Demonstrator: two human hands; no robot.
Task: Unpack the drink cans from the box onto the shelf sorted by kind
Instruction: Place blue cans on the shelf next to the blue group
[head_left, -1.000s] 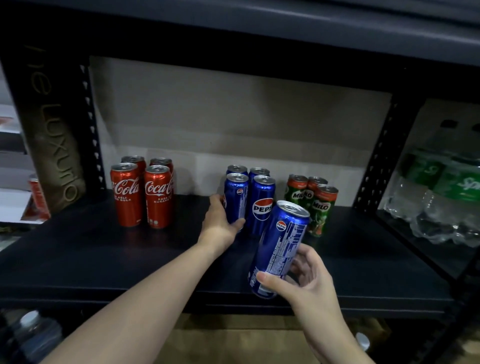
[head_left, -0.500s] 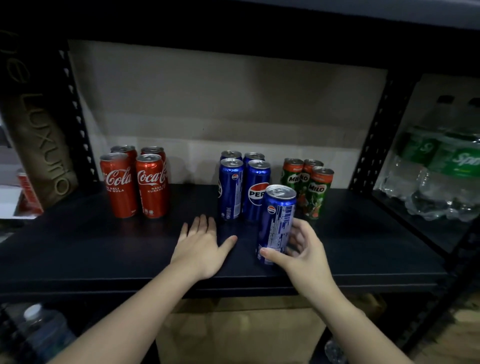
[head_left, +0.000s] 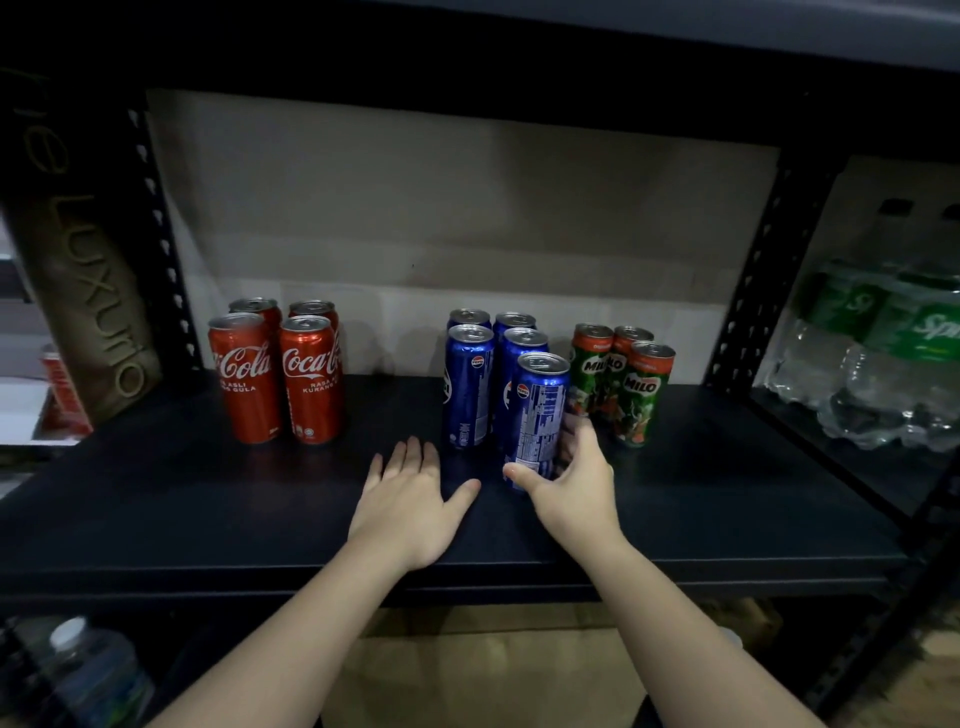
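On the black shelf (head_left: 208, 509) stand three groups of cans: several red Coca-Cola cans (head_left: 280, 374) at the left, several blue Pepsi cans (head_left: 470, 384) in the middle, three green Milo cans (head_left: 631, 384) at the right. My right hand (head_left: 576, 483) grips one more blue Pepsi can (head_left: 537, 415) low down, upright on the shelf, just in front of the Pepsi group. My left hand (head_left: 410, 493) lies flat on the shelf with fingers straight, just in front of the left Pepsi cans, holding nothing. The box is out of view.
A brown roll printed with letters (head_left: 83, 291) leans at the left upright post. Wrapped Sprite bottles (head_left: 883, 364) fill the bay at the right. A water bottle (head_left: 88, 670) sits below left. A cardboard surface (head_left: 467, 675) shows under the shelf.
My right hand has brought the Pepsi can from tilted in the air down to upright on the shelf by the Pepsi group. My left hand has left the Pepsi cans and lies flat.
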